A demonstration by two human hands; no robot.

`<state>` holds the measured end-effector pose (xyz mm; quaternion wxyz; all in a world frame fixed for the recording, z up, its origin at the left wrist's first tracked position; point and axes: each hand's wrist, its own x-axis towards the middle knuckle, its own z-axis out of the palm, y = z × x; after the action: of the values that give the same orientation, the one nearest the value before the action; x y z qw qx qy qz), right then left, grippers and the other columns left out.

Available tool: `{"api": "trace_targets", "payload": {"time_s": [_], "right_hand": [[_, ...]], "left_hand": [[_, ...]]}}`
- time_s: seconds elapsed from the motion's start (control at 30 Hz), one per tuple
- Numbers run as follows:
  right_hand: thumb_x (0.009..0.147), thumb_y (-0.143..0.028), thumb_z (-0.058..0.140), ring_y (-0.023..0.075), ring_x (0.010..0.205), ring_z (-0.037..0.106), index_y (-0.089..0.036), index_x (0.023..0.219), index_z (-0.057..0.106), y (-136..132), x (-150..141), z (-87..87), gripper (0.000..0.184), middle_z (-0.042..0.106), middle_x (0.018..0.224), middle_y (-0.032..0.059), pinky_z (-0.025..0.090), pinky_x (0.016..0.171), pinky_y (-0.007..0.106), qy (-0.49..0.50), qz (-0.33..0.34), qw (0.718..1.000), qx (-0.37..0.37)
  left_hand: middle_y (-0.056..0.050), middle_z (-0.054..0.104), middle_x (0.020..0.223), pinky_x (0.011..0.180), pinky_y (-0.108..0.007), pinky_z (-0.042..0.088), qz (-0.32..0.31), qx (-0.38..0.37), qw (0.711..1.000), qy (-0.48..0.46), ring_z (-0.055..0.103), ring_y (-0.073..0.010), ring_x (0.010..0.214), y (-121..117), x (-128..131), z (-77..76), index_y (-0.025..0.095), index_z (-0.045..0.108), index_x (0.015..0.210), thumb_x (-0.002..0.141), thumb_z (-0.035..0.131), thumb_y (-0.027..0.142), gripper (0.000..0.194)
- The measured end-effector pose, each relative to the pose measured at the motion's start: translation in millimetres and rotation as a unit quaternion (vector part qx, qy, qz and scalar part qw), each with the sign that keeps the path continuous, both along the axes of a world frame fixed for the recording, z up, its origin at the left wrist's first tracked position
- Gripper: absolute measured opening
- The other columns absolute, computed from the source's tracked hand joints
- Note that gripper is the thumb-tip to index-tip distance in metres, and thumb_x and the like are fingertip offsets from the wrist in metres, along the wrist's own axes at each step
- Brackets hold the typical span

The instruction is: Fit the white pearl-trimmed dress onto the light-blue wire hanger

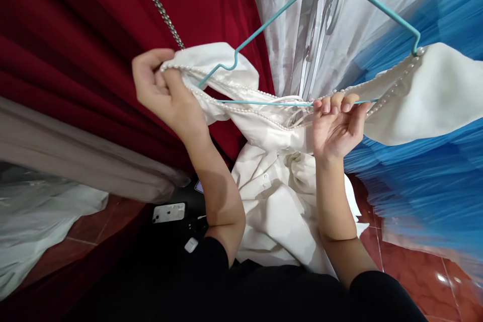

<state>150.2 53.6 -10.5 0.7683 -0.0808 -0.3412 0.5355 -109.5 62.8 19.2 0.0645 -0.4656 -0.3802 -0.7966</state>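
Note:
A white dress (279, 196) with pearl-beaded neckline edges hangs in front of me, its skirt gathered low towards my lap. Through its top runs a light teal hanger (285, 10); the right sleeve sits over the hanger's right shoulder. My left hand (160, 78) is closed round the beaded edge of the left sleeve, beside the hanger's left end. The fingers of my right hand (337, 121) are curled over the hanger's straight bottom bar, near the middle of the neckline. White laces lie between the two hands.
A red curtain (211, 5) hangs at the left and a white curtain (279, 25) behind. Blue tulle (407, 161) fills the right side. A beaded chain (158, 5) hangs at upper left. A white phone (168, 213) lies low at left, above red floor tiles (418, 271).

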Motion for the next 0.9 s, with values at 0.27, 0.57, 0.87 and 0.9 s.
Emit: {"api": "trace_targets", "payload": {"time_s": [0.27, 0.57, 0.87, 0.9], "right_hand": [[0.097, -0.055, 0.048, 0.0139, 0.066, 0.049, -0.025, 0.071, 0.047, -0.1, -4.8, -3.7, 0.039, 0.034, 0.069, -0.002, 0.06, 0.083, 0.039, -0.01, 0.0, 1.0, -0.017], [0.097, -0.051, 0.049, 0.0139, 0.077, 0.063, -0.027, 0.079, 0.055, -5.3, -5.4, -4.6, 0.031, 0.049, 0.074, -0.0013, 0.06, 0.1, 0.043, -0.055, -0.03, 0.997, -0.034], [0.093, -0.031, 0.065, 0.0126, 0.062, 0.066, -0.023, 0.087, 0.07, -44.4, 31.1, 9.5, 0.011, 0.069, 0.075, -0.0014, 0.056, 0.06, 0.031, -0.325, -0.253, 0.91, -0.054], [0.092, -0.029, 0.067, 0.013, 0.066, 0.066, -0.025, 0.087, 0.071, -42.5, 35.0, 14.3, 0.009, 0.068, 0.078, -0.0013, 0.057, 0.064, 0.033, -0.326, -0.317, 0.89, -0.023]], "left_hand": [[0.002, 0.054, 0.084, 0.076, -0.027, 0.05, -0.053, -0.107, 0.985, -0.125, 0.062, -0.0109, 0.078, -24.3, 26.6, -83.9, 0.018, 0.054, 0.09, 0.085, 0.077, 0.037, 0.031], [-0.003, 0.07, 0.085, 0.103, -0.041, 0.054, -0.352, -0.072, 0.926, -0.118, 0.072, -0.0212, 0.095, -33.9, 119.1, -37.4, 0.023, 0.053, 0.103, 0.101, 0.054, 0.048, 0.025], [0.001, 0.061, 0.072, 0.1, -0.042, 0.057, -0.342, -0.045, 0.93, -0.131, 0.066, -0.0169, 0.076, -33.2, 118.2, -34.1, 0.023, 0.054, 0.097, 0.1, 0.055, 0.045, 0.022], [0.001, 0.061, 0.072, 0.1, -0.042, 0.057, -0.336, -0.049, 0.932, -0.129, 0.066, -0.0171, 0.076, -33.6, 118.4, -33.9, 0.023, 0.053, 0.097, 0.1, 0.055, 0.046, 0.023]]}}
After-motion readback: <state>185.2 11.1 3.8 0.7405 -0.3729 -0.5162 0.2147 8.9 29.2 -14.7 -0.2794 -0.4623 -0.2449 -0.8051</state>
